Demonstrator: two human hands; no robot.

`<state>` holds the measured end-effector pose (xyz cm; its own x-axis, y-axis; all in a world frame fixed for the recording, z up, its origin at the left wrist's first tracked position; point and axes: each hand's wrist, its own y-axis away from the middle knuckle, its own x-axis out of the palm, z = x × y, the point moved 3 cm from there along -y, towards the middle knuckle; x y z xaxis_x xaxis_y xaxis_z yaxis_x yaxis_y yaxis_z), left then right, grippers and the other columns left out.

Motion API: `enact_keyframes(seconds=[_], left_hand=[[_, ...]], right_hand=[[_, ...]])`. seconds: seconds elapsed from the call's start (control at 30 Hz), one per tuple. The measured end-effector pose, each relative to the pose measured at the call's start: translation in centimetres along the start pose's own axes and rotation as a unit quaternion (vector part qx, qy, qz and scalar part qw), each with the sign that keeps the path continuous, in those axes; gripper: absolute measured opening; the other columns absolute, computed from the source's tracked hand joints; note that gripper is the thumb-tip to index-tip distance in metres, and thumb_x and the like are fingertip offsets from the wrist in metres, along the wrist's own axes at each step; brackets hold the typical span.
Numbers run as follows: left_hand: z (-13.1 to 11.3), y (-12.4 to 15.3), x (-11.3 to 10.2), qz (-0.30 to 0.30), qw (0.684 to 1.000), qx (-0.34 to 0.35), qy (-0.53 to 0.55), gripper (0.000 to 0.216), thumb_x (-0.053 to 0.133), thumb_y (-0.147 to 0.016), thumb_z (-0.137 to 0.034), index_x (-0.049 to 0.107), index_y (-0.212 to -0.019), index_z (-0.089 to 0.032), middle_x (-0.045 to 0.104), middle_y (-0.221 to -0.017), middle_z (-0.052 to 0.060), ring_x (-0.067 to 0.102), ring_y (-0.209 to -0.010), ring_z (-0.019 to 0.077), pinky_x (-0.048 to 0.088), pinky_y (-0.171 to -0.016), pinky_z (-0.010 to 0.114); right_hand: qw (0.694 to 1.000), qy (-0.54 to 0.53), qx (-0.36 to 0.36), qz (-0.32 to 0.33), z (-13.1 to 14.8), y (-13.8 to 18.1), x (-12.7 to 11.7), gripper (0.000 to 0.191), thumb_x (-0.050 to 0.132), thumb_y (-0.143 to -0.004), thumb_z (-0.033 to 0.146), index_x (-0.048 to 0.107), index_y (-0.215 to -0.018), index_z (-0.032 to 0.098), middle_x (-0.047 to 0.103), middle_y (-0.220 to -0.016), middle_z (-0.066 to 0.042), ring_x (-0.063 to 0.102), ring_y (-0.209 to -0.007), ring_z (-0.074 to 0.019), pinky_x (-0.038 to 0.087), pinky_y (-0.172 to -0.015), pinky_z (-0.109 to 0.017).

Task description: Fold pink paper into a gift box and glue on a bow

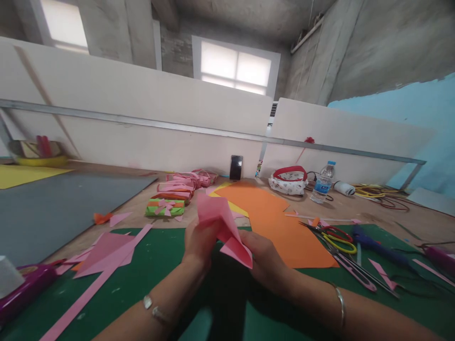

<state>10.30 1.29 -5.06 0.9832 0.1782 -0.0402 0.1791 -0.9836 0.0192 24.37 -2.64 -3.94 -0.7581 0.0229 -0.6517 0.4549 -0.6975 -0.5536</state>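
A folded sheet of pink paper [222, 220] is held up between my two hands, above the green cutting mat [149, 284]. My left hand [199, 241] grips its left side, with most fingers hidden behind the paper. On the right edge, my right hand [265, 258] pinches the paper between thumb and fingers. The lower right corner of the paper is bent into an open fold. Beyond my hands lies a large orange sheet [270, 232]. Pink paper scraps and strips [113, 253] are on the mat to the left.
Scissors [341, 239], a pink craft knife [355, 272] and a blue glue gun [377, 246] lie at right. Small wrapped paper parcels [165, 207], a phone [236, 167], a white pouch [288, 182] and a water bottle [323, 183] stand behind. A purple tool [28, 289] sits at left.
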Motion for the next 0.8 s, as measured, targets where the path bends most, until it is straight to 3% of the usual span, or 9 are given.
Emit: enact_keyframes(seconds=[0.2, 0.4, 0.47, 0.63, 0.8], left_hand=[[-0.6, -0.2, -0.5, 0.023, 0.994, 0.028, -0.104, 0.03, 0.056, -0.085, -0.037, 0.059, -0.104, -0.014, 0.062, -0.104, 0.003, 0.061, -0.088, 0.0188, 0.053, -0.073, 0.035], [-2.7, 0.2, -0.9, 0.102, 0.976, 0.097, -0.168, 0.022, 0.059, -0.083, -0.034, 0.062, -0.091, -0.014, 0.065, -0.09, 0.001, 0.062, -0.083, 0.016, 0.05, -0.077, 0.037], [-3.3, 0.6, -0.8, 0.131, 0.973, 0.121, -0.145, 0.022, 0.063, -0.079, -0.034, 0.065, -0.09, -0.015, 0.068, -0.088, 0.002, 0.062, -0.084, 0.0172, 0.049, -0.08, 0.036], [-3.9, 0.7, -0.7, 0.199, 0.965, 0.152, -0.078, 0.045, 0.076, -0.057, -0.029, 0.068, -0.1, -0.019, 0.07, -0.103, 0.008, 0.062, -0.097, 0.027, 0.05, -0.076, 0.032], [-3.6, 0.2, -0.6, 0.228, 0.956, 0.174, -0.061, 0.024, 0.068, -0.067, -0.035, 0.074, -0.083, -0.019, 0.073, -0.089, 0.007, 0.064, -0.092, 0.0259, 0.047, -0.085, 0.036]], right_hand=[[0.998, -0.034, 0.045, -0.024, -0.5, 0.3, -0.3, 0.018, 0.054, -0.079, 0.011, 0.063, -0.092, 0.017, 0.065, -0.086, -0.006, 0.057, -0.076, -0.0178, 0.044, -0.074, -0.03], [0.986, -0.098, 0.123, -0.064, -2.0, 0.2, -1.7, 0.01, 0.058, -0.08, 0.022, 0.067, -0.081, 0.016, 0.063, -0.074, -0.003, 0.056, -0.071, -0.0179, 0.045, -0.069, -0.031], [0.974, -0.146, 0.16, -0.065, -2.7, 0.1, -2.1, 0.015, 0.062, -0.08, 0.028, 0.068, -0.082, 0.015, 0.064, -0.072, -0.002, 0.058, -0.068, -0.0179, 0.047, -0.066, -0.031], [0.927, -0.307, 0.215, -0.027, -4.2, -0.3, -2.6, 0.031, 0.067, -0.077, 0.036, 0.066, -0.101, 0.016, 0.068, -0.086, -0.006, 0.065, -0.08, -0.0206, 0.052, -0.073, -0.035], [0.885, -0.408, 0.225, -0.001, -5.3, 0.0, -2.3, 0.036, 0.074, -0.071, 0.031, 0.066, -0.102, 0.016, 0.068, -0.089, -0.007, 0.064, -0.081, -0.0202, 0.052, -0.074, -0.036]])
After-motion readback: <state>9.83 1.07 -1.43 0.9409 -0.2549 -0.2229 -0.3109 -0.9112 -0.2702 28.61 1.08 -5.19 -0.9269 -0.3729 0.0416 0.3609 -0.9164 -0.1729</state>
